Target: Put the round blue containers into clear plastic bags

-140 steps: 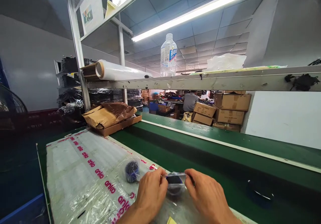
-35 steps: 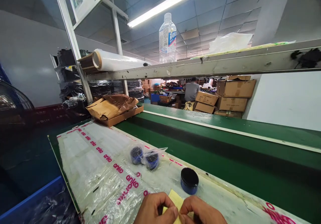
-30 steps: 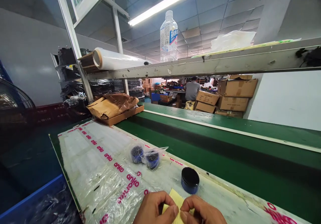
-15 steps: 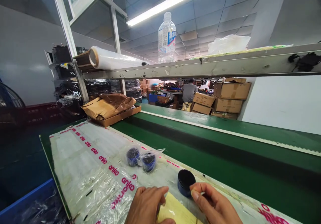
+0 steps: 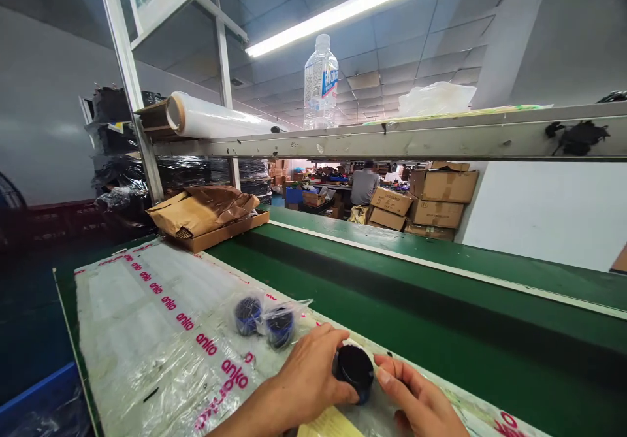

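My left hand (image 5: 316,375) is curled around a short black and dark-blue round piece (image 5: 356,366), thumb on its near side and fingers on its far side. The piece looks like a cap or small tub and stands on the plastic-covered board. Just to its right is my right hand (image 5: 416,391), thumb and forefinger pinched together; what they hold, if anything, is too small to tell. Yellow paper (image 5: 330,424) lies below my left hand, partly covered by it. Farther left on the board sit two similar round pieces (image 5: 248,315) in clear plastic bags.
A green conveyor belt (image 5: 441,332) runs beyond the board. At its far left rests a cardboard tray (image 5: 223,231) with brown paper. Overhead, a metal shelf (image 5: 343,142) carries a bottle (image 5: 321,84) and a film roll (image 5: 220,117). A blue bin (image 5: 39,398) stands lower left.
My left hand has moved from the yellow paper up and right onto the black round piece and closed around it. My right hand stays beside the piece, still pinched. The view has shifted slightly.
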